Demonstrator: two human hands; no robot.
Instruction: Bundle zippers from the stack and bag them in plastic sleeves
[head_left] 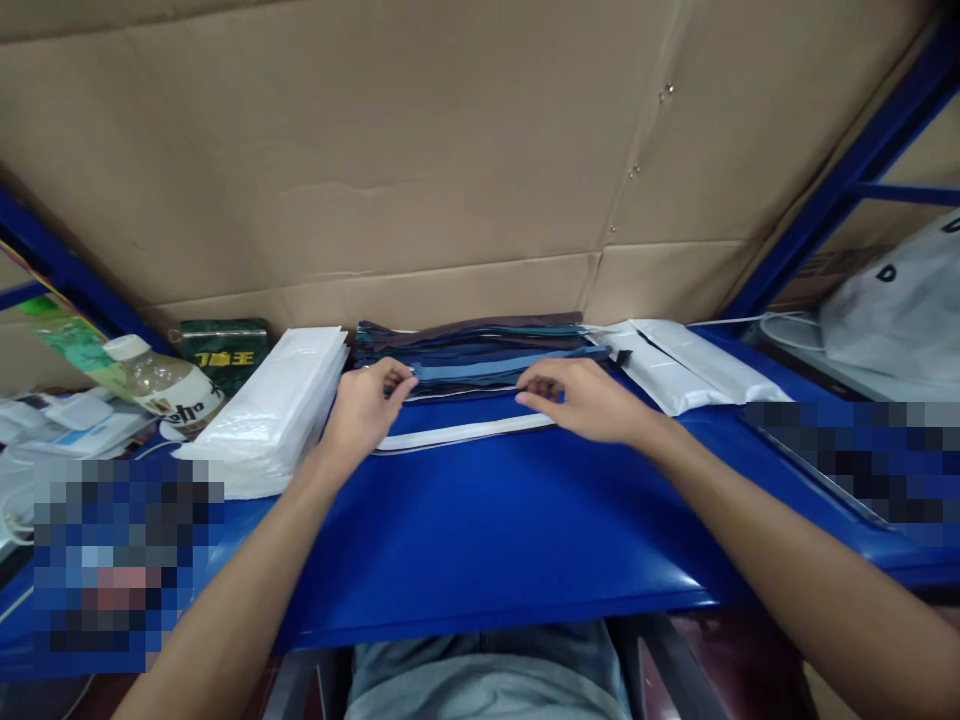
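A stack of long narrow fabric strips (480, 338), mostly dark blue with some brown and teal, lies against the cardboard at the back of the blue table. My left hand (367, 405) is closed in a pinch at the left end of a light blue strip (472, 370) on the front of the stack. My right hand (581, 398) has its fingers curled together in front of the stack's right part. What they hold, if anything, is hidden. Nearer to me, a white strip (465, 432) with a dark edge lies across the table, just below both hands.
White padded packets (270, 390) are piled left of the strips, and more white packets (690, 365) lie to the right. A bottle (161, 385) and a dark green pouch (225, 350) stand at back left. A white bag (896, 300) sits far right. Blue table surface (480, 530) lies before me.
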